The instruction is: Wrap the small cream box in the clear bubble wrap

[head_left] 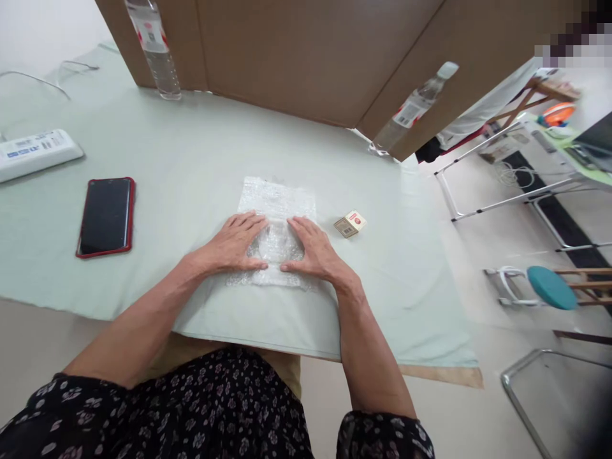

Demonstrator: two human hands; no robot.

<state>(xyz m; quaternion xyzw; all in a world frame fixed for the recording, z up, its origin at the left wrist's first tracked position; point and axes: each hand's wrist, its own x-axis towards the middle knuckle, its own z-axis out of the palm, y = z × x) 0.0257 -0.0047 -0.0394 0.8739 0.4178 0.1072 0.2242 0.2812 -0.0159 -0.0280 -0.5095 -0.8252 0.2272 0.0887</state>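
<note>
A sheet of clear bubble wrap [277, 201] lies on the pale green tablecloth [191, 159] in front of me. My left hand [234, 245] rests flat on its near left part, fingers stretched out. My right hand [315, 252] lies flat on its near right part, fingers spread. Between the two hands the wrap bulges over something I cannot make out. A small tan and white box with a red mark [350, 224] sits on the cloth just right of the wrap, apart from my right hand.
A red-cased phone [106, 217] lies face up at the left. A white power strip [33, 153] is farther left. Two plastic water bottles [155, 48] [414, 108] stand by brown boards at the back. Stools and metal frames stand on the floor at the right.
</note>
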